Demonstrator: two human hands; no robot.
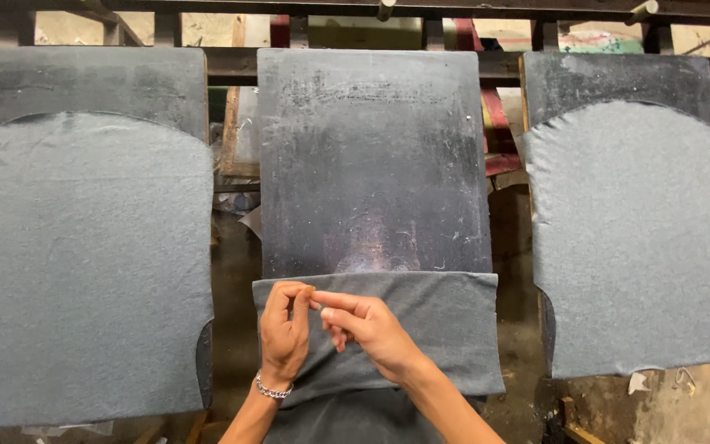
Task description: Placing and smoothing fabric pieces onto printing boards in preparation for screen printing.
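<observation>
Fingertips of the left hand (pixel 283 329) and right hand (pixel 369 327) meet, pinching a small pale bit between them that is too small to identify. Under them lies grey fabric (pixel 445 329) draped over the near end of the dark middle board (pixel 371 156); fabric-covered boards (pixel 84 263) flank both sides.

Left board (pixel 84 78), dark and worn, carries a grey fabric piece (pixel 84 263) with a curved top edge. Right board (pixel 618 78) carries a similar grey piece (pixel 630 238). Dark wooden rail (pixel 454 10) runs along the top; dirty floor (pixel 519 279) shows between boards.
</observation>
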